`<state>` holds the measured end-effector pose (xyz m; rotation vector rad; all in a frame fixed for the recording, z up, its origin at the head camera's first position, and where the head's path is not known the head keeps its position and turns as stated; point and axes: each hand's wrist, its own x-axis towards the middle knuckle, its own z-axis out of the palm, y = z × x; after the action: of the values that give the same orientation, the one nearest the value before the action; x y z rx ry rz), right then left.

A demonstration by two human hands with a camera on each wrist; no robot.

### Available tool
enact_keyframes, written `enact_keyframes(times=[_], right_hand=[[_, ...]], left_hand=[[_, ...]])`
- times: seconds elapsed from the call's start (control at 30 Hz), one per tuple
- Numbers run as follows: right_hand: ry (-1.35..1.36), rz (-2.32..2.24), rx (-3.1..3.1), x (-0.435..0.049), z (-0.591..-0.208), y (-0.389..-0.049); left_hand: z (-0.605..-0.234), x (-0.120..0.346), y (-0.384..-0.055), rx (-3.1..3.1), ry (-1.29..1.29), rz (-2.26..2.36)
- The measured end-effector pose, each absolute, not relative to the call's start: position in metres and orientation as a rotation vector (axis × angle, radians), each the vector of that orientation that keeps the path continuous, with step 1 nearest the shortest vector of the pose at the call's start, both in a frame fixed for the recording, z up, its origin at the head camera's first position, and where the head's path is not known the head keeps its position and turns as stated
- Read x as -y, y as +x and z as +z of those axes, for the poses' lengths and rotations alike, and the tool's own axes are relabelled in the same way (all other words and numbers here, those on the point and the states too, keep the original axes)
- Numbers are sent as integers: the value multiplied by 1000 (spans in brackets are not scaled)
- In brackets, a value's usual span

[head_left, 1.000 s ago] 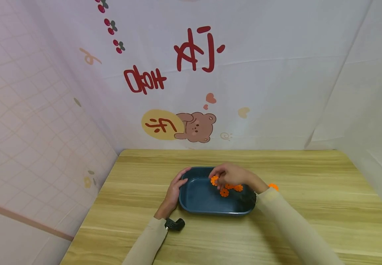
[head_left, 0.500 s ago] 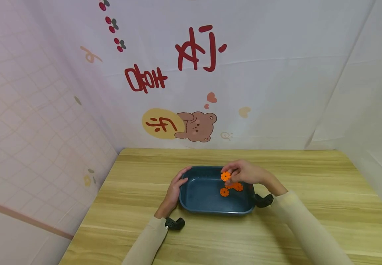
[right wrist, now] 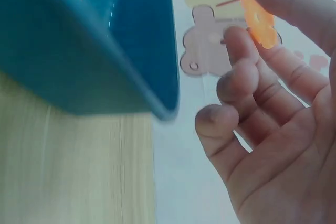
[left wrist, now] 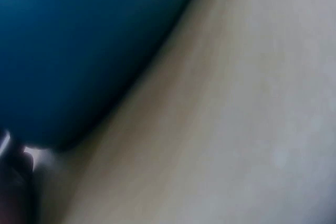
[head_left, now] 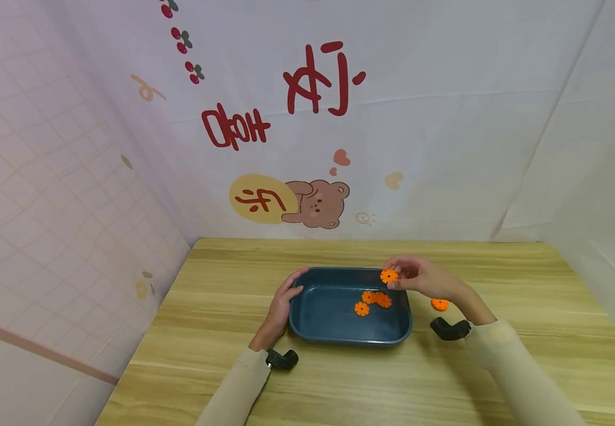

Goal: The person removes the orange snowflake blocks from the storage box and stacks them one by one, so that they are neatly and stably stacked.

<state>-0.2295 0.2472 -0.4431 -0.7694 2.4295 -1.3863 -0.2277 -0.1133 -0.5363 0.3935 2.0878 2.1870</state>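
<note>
A dark blue rectangular tray sits on the table, and its side fills much of the left wrist view. My left hand grips its left end, thumb over the rim and fingers along the outside. Above the tray's back right corner, my right hand pinches an orange notched disc between thumb and fingertips. In the right wrist view that disc is seen nearly edge-on, the other fingers loosely curled below it. Several similar orange discs lie inside the tray, some overlapping.
More orange discs lie together on the wooden table, right of the tray under my right forearm. Black wrist cameras stick out from both wrists. A printed white cloth rises behind the table's far edge.
My right hand has moved right with the pinched disc, from over the tray's middle to its back right corner. The discs on the table show again. My left hand and the tray have stayed put.
</note>
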Motion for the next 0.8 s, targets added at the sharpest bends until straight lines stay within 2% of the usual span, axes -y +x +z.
enact_keyframes(times=[0.27, 0.4, 0.8], right_hand=[[-798, -1398, -2574, -285, -458, -219], [-712, -1390, -2642, -301, -467, -212], [-660, -1444, -2694, -329, -493, -197]], left_hand=[[-536, 113, -227, -2070, 388, 2200], [-537, 113, -227, -2081, 390, 2201], [-538, 113, -227, -2083, 421, 2197]])
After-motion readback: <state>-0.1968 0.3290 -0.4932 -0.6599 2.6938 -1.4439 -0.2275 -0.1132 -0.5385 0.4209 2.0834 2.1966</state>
